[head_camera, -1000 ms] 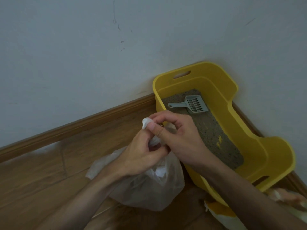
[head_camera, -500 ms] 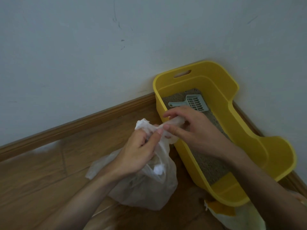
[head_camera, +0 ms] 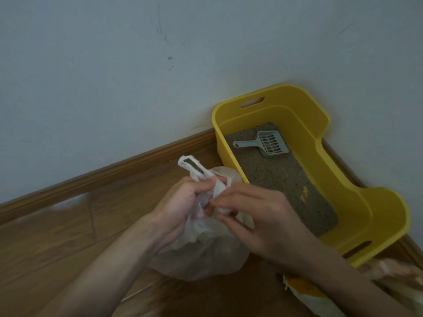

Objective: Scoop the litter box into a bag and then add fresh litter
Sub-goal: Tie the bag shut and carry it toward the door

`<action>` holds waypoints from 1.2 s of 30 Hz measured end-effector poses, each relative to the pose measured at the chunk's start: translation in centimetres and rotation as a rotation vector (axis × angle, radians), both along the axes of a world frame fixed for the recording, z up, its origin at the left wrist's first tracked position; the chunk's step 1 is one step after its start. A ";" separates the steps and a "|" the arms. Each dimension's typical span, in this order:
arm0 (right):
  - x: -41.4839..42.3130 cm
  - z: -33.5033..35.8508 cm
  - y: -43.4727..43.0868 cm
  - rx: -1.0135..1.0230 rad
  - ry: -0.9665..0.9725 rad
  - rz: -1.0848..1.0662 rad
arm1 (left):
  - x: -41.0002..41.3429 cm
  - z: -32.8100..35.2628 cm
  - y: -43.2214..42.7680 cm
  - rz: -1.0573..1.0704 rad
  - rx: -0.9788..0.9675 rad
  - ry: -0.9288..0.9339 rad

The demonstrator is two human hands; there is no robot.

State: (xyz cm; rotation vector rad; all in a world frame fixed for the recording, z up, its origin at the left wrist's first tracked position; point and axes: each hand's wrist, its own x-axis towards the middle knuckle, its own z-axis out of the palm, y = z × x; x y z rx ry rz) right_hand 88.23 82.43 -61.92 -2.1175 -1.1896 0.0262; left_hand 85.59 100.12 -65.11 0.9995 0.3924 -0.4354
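Where wooden floor (head_camera: 57,243) meets wall (head_camera: 114,88), left fingers (head_camera: 202,186) and right fingers (head_camera: 235,199) grip the bag (head_camera: 206,259).

1 head-worn camera looks forward and down, close above the floor (head_camera: 68,236), toward the wall (head_camera: 114,88) corner.

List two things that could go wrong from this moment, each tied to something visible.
1. The left hand and right hand grip the thin plastic bag by its twisted handles; it might tear or slip, spilling waste onto the wooden floor.
2. The scoop lies on the litter in the yellow litter box; fresh litter poured now would probably bury it.
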 end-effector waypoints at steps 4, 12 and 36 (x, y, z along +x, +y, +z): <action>-0.2 -1.5 -0.5 -0.085 -0.239 0.071 | 0.1 0.6 0.3 -0.076 -0.118 0.148; -0.5 -1.5 -2.2 -0.134 -0.179 0.128 | 0.1 1.0 0.6 -0.153 0.134 0.012; 4.2 -0.9 1.0 0.190 1.092 -0.088 | -2.0 0.6 0.4 -0.315 1.648 -1.387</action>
